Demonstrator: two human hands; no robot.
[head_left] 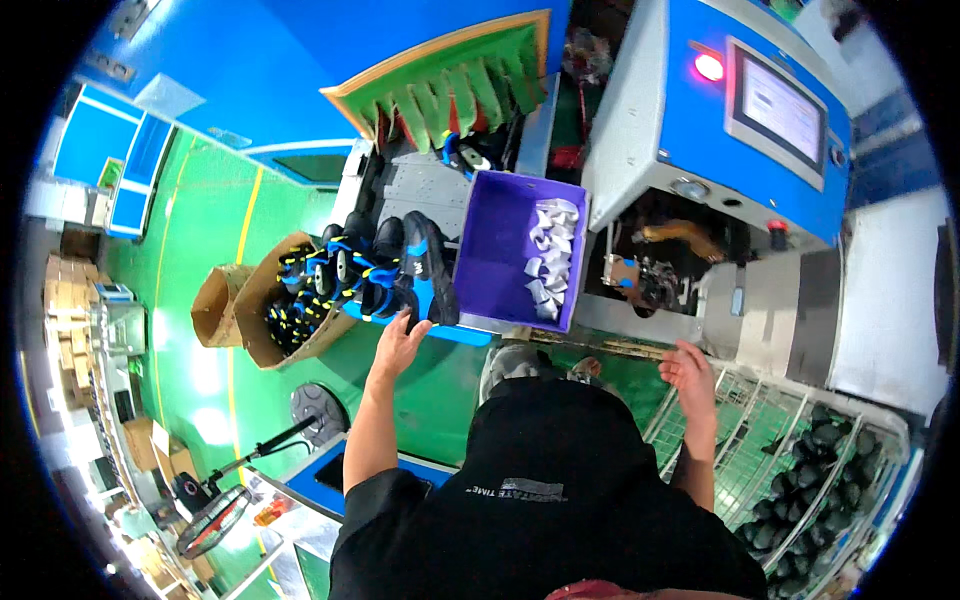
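Note:
My left hand (400, 345) is at the near end of a black and blue shoe (425, 268), its thumb and fingers closed on the shoe's edge. This shoe leans beside several similar shoes (372, 262) at the end of a grey conveyor (425, 182). To its right is a purple bin (497, 240) with white, curled pieces (552, 250) along one side. My right hand (688, 375) hangs in the air with fingers spread, holding nothing. It is near the front of a blue and white machine (690, 130) and above the edge of a wire basket (735, 450).
A cardboard box (262, 310) full of shoes stands on the left, beside another box (213, 308). Green strip curtains (450, 95) hang over the conveyor. Dark rounded pieces (815, 480) fill part of the wire basket. A fan (213, 522) and a blue-topped table (330, 480) stand behind me.

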